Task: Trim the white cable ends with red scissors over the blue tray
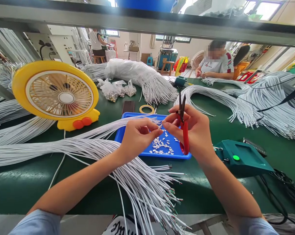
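Over the blue tray (137,114), my left hand (139,138) pinches the end of a thin white cable (160,126) between thumb and forefinger. My right hand (195,130) has red-handled scissors (185,135) tucked in it, dark blades pointing up. The right thumb and forefinger meet at the cable's tip; what they pinch there is too small to make out. Small white connector pieces (159,147) lie scattered in the tray below. A large bundle of white cables (137,176) runs under my left forearm, with coloured wire ends at its front.
A yellow fan (55,93) stands at left. Behind the tray are a tape roll (147,109), a dark phone-like slab (128,107) and bags of small parts (116,89). A green device (242,156) sits at right. More cable bundles (267,94) and a co-worker (217,63) are beyond.
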{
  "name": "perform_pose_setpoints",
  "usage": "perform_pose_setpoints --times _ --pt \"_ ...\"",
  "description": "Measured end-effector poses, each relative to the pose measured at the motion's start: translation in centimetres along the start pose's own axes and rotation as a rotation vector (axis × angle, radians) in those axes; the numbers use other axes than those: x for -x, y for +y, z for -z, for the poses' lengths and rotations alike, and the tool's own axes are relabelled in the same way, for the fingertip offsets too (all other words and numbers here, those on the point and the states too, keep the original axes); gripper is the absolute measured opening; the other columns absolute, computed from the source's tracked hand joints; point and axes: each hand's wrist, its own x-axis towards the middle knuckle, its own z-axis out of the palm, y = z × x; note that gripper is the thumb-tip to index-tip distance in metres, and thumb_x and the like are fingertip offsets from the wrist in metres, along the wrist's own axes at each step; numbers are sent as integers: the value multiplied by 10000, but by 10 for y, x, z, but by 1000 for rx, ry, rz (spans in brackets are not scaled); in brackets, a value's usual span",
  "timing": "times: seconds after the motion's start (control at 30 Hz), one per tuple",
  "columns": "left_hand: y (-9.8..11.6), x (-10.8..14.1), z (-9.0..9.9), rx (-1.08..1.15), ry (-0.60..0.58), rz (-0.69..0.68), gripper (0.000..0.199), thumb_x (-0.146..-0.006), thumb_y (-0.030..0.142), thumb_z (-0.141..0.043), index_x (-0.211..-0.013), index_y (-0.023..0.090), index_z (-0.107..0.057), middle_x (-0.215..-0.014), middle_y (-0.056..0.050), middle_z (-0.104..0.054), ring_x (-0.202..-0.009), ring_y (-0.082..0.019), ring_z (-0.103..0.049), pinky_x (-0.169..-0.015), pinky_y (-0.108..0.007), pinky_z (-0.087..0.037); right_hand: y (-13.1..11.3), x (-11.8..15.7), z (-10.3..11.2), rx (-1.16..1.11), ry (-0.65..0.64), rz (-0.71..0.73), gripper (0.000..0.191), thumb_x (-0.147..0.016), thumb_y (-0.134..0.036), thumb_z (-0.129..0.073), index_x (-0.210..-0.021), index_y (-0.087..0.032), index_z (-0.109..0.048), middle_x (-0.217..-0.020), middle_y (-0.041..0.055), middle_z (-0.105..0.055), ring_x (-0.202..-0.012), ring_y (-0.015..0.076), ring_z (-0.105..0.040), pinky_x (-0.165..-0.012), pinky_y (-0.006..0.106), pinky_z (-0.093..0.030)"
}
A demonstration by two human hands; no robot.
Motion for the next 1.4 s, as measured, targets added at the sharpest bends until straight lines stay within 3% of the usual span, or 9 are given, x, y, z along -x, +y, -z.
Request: perform_pose_setpoints --times 0.23,0.37,0.47,0.6,0.73,0.87,1.07,1.2,1.4 --pt "4 -2 -2 185 -33 25 214 -594 250 -856 -671 119 -706 -578 1 -608 -501 -53 -482 -440 -158 -388 0 -2 3 33 4 2 259 -688 -190 -769 -901 -218 -625 -708 -32 -661 -637 112 -628 -617 266 -538" --pt "1 -3 -2 389 -142 145 268 -609 313 -848 -770 138 -724 -497 41 -517 -393 -28 -384 -351 -153 -294 0 -4 6 -26 -41 -34 275 -684 -263 -785 -907 -238 -625 -705 -25 -662 -640 129 -643 -605 278 -559" --pt "-2 -3 0 424 -190 184 262 -647 333 -825 -770 135 -707 -489 45 -488 -378 -26 -376 -346 -153 -277 1 -5 7 -54 -72 -49 273 -693 -293 -781 -907 -237 -621 -712 -22 -667 -637 124 -643 -593 261 -556" --pt "0 -3 3 349 -146 89 191 -702 310 -790 -775 148 -720 -577 20 -566 -435 -28 -412 -384 -152 -324 2 -6 10 -10 -99 -21 265 -724 -260 -759 -949 -220 -627 -759 -17 -692 -701 124 -667 -649 251 -549" --pt "3 -5 10 243 -43 -89 101 -794 266 -716 -855 190 -744 -754 -14 -665 -611 -62 -554 -543 -164 -460 6 -8 18 216 -186 74 321 -730 -219 -752 -1037 -229 -660 -853 1 -722 -760 139 -675 -688 267 -538" --pt "4 -6 16 142 0 -218 89 -848 241 -663 -855 184 -731 -702 -9 -654 -706 -78 -602 -673 -183 -505 11 -8 23 360 -195 193 361 -714 -217 -761 -1061 -232 -660 -903 12 -728 -766 154 -672 -694 284 -531" --pt "10 -5 15 148 -30 -256 89 -852 214 -640 -835 152 -703 -661 22 -559 -472 -39 -542 -451 -166 -452 11 -6 22 539 -183 368 352 -735 -258 -741 -1077 -231 -666 -806 13 -696 -645 130 -602 -577 272 -478" --pt "12 -4 15 118 -9 -251 95 -835 194 -647 -794 134 -708 -675 8 -563 -473 -44 -556 -436 -159 -464 10 -6 20 640 -188 420 291 -757 -271 -709 -1043 -233 -676 -726 8 -673 -632 142 -583 -585 291 -475" --pt "12 -3 13 89 -25 -255 73 -814 172 -659 -828 134 -720 -727 -18 -593 -518 -57 -567 -450 -156 -508 8 -6 18 686 -235 443 273 -752 -236 -693 -1023 -234 -666 -776 11 -703 -705 167 -607 -627 304 -487"
